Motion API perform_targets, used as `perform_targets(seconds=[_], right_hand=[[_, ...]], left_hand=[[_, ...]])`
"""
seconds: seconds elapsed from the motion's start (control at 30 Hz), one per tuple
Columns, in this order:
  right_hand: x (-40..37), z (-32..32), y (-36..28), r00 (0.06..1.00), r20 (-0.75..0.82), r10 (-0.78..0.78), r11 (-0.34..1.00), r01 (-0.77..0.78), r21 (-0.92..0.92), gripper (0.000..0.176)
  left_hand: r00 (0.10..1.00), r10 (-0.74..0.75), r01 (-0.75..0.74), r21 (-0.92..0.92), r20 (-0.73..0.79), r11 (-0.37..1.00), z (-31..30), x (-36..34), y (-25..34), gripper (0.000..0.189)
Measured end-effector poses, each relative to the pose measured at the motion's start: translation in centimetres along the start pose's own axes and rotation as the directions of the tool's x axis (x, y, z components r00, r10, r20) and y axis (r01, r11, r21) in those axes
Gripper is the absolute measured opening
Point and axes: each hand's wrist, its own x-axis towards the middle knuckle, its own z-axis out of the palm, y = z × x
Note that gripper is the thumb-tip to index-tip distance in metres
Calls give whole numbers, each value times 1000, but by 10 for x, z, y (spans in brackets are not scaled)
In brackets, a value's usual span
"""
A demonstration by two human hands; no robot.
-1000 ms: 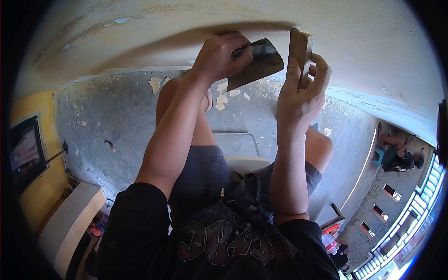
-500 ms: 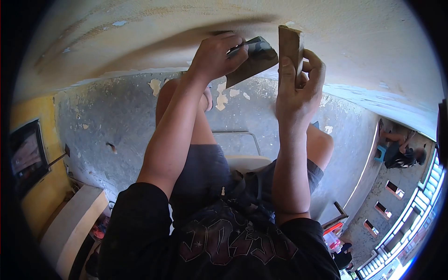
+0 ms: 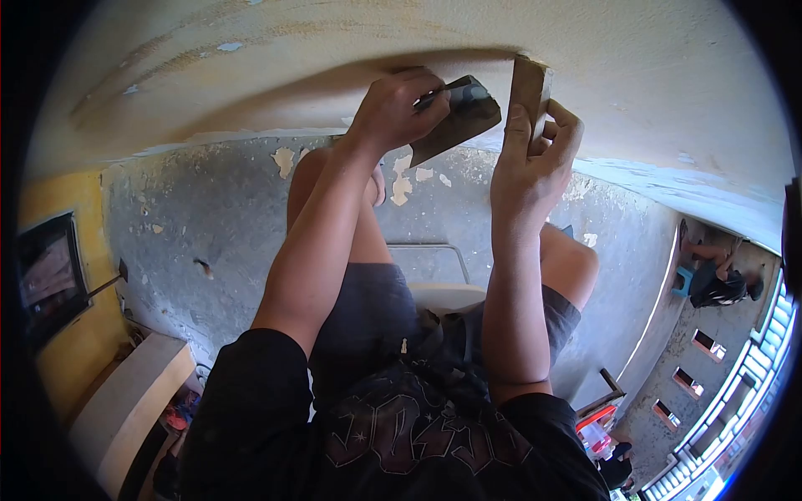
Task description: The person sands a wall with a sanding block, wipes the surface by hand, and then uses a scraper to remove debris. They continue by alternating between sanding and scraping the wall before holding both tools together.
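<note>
My left hand (image 3: pixel 403 104) is closed around the handle of a wide putty knife (image 3: pixel 459 125). Its broad brown blade, dark along the upper part, points right and down. My right hand (image 3: pixel 539 154) grips a flat, brown, putty-coloured strip (image 3: pixel 526 88) upright, thumb on its near face and fingers behind. The strip has a second narrow face along its right side, and its top end overlaps the pale wall (image 3: pixel 652 75). A small gap separates the knife blade from the strip. My left knuckles are close to the wall, over a long shadow.
Below the hands are my bent knees and a grey floor (image 3: pixel 225 225) with peeling patches. A pale seat edge (image 3: pixel 447 296) shows between my legs. At left are a framed dark panel (image 3: pixel 50 275) and a ledge (image 3: pixel 134 401). Another person (image 3: pixel 723 280) sits far right by a blue stool (image 3: pixel 683 282).
The whole view has shifted slightly, with the wall and both hands lower and a little further right. The strip in my right hand leans slightly more to the right. Both grips are unchanged.
</note>
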Motion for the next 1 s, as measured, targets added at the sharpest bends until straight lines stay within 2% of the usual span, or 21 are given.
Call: perform_targets(seconds=[0.1,0.17,0.2,0.23,0.3,0.37,0.43,0.53,0.57,0.63,0.7,0.77,0.8,0.83,0.93,1.0], right_hand=[[-2,4,-3,999,-22,-34,999,34,-29,24],[-1,3,-12,974,201,-105,988,79,135,28],[-1,4,-13,963,240,-120,974,68,215,27],[-2,5,-14,961,233,-149,968,93,235,27],[0,1,-16,986,165,-22,918,-45,394,27],[2,-7,-27,972,221,81,864,-179,470,29],[0,-9,-31,970,240,44,885,-150,441,29],[-6,-12,-45,945,326,-35,852,-142,504,27],[-7,-12,-53,945,325,-38,855,-138,501,27],[-8,-12,-68,930,368,-19,751,-229,620,29],[-6,-11,-83,941,338,-30,744,-205,636,29],[-4,-9,-96,962,266,-59,733,-139,666,28],[-2,-8,-99,964,256,-65,752,-122,648,27],[1,-7,-103,969,243,-48,755,-124,644,27],[6,-4,-109,969,231,-83,789,-78,609,28],[7,-4,-116,970,231,-80,798,-77,597,27]], left_hand=[[999,-34,35,-12,36,999,-2,1,1,14],[997,-55,55,8,62,998,-2,0,1,14],[993,-74,72,23,89,997,-3,1,1,15],[998,-45,43,37,50,998,-3,2,3,17],[997,-71,70,-52,-14,996,-1,0,8,21],[995,-72,72,-6,70,997,2,-3,3,22],[981,-86,86,8,175,996,5,-5,4,22],[960,-110,113,3,257,994,12,-10,3,18],[961,-108,112,-1,254,994,14,-11,0,18],[981,-34,38,-21,191,999,12,-12,-2,18],[978,-14,22,-32,208,999,7,-12,-7,19],[972,-140,158,-86,186,984,6,-13,-8,20],[970,-162,179,-84,180,980,5,-12,-9,21],[975,-156,180,-146,159,973,5,-12,-8,21],[969,-163,186,-109,185,977,2,-13,-6,21],[985,-143,158,-176,98,971,1,-13,-5,21]])
